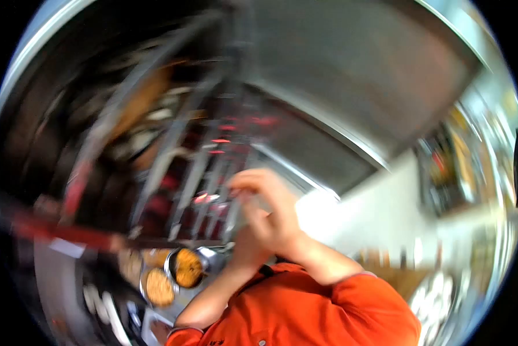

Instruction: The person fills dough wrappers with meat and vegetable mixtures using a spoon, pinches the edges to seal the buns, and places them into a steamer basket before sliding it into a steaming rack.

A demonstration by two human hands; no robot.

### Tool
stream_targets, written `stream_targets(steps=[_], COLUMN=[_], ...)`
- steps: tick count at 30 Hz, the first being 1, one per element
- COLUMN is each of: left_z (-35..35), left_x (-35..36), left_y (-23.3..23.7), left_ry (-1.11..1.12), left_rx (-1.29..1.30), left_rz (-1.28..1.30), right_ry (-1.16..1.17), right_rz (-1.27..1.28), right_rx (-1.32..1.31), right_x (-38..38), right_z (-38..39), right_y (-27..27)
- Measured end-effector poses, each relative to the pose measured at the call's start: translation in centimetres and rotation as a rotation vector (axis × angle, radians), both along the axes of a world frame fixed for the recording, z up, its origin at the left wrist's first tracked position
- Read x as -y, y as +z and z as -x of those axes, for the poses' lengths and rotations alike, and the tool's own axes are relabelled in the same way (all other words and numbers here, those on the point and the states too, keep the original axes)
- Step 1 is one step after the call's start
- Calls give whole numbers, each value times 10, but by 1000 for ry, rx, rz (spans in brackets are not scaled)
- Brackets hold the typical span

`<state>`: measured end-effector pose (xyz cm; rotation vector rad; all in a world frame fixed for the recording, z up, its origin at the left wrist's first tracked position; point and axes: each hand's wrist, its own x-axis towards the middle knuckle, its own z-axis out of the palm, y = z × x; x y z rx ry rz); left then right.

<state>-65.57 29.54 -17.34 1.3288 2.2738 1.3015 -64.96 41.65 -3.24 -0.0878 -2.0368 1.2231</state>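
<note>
My right hand (273,210) is raised in front of me, its fingers bent inward and blurred by motion. My left hand (248,245) is close against it, mostly hidden behind the right hand and wrist. I cannot make out any object between them. Both hands are in front of a tall cabinet with metal shelves (175,155), where smeared red and pale items sit. A wide grey metal panel (363,63) rises beyond the hands.
Below the shelves at left are a round container of orange food (188,268) and another with pale, crumbly food (159,287). A stocked shelf (446,167) stands far right. White items (435,300) sit in a container at lower right. Pale floor (380,213) shows between.
</note>
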Motion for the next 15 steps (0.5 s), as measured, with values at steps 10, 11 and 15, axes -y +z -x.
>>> stream_targets(steps=[10,11,15], left_z=[34,19,-39], left_x=[-55,-57,-71], left_y=[28,31,32], left_ry=[-711,-790,-982], left_rx=[644,647,621], left_rz=[82,138,257], right_ry=[-1192,-1537,-2085], right_rz=[-441,-498,-273], right_rx=[277,348,702], right_x=[98,109,146], right_z=[-201,-242,-447], right_y=[70,70,58])
